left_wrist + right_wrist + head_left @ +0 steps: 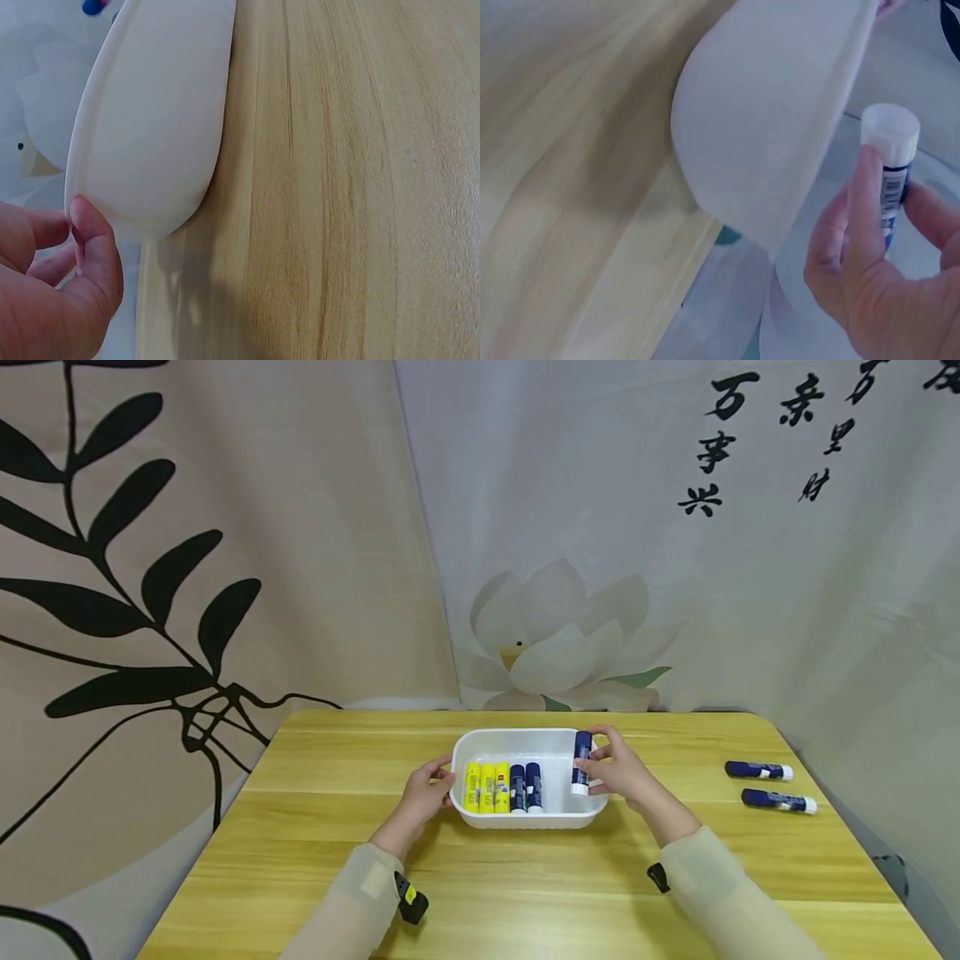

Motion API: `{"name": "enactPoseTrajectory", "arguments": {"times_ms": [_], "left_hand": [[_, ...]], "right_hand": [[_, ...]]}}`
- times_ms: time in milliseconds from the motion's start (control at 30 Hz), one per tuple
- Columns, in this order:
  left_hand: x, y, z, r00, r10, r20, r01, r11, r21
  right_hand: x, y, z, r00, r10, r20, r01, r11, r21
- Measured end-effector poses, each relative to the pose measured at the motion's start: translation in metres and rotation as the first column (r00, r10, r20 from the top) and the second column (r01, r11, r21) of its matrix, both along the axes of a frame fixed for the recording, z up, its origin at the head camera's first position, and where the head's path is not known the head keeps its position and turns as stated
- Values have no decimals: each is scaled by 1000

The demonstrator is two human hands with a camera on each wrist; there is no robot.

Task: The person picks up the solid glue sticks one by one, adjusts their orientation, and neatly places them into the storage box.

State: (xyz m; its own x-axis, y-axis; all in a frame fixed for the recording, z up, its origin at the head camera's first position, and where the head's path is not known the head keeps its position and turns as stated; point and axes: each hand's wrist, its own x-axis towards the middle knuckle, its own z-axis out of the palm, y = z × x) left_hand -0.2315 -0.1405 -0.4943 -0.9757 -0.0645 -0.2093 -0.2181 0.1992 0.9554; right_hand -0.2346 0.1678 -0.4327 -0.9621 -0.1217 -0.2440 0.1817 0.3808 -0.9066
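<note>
I'm on the head cam: R hand (pixel 621 770) has a blue stick (pixel 582 760) pinched btwn thumb & fingers, white end down, over the R end of the white tray (pixel 525 822), lower ctr of frame; can't tell if it touches the bottom. L hand (pixel 424 793) grips the tray's rim, L end. Inside I see 3 yellow sticks (pixel 487 787), then 2 blue ones (pixel 533 787) to their R. Two loose sticks (pixel 778 801) lie on the tabletop (pixel 525 893), R side of frame, white ends pointing R.
</note>
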Motion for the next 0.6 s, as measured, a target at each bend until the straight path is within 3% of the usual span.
{"name": "enactPoseTrajectory", "arguments": {"times_ms": [167,367,600], "left_hand": [[0,-1,1,1000,-5,-2,5,1000,-4],[-1,-1,0,1000,-7,-2,7,1000,-4],[-1,-1,0,1000,-8,1,8,1000,-5]], "right_hand": [[-11,-24,-11,999,33,43,-37,993,115],[-19,-43,-20,985,106,135,-136,963,234],[-25,-53,-29,980,59,190,-115,948,298]]}}
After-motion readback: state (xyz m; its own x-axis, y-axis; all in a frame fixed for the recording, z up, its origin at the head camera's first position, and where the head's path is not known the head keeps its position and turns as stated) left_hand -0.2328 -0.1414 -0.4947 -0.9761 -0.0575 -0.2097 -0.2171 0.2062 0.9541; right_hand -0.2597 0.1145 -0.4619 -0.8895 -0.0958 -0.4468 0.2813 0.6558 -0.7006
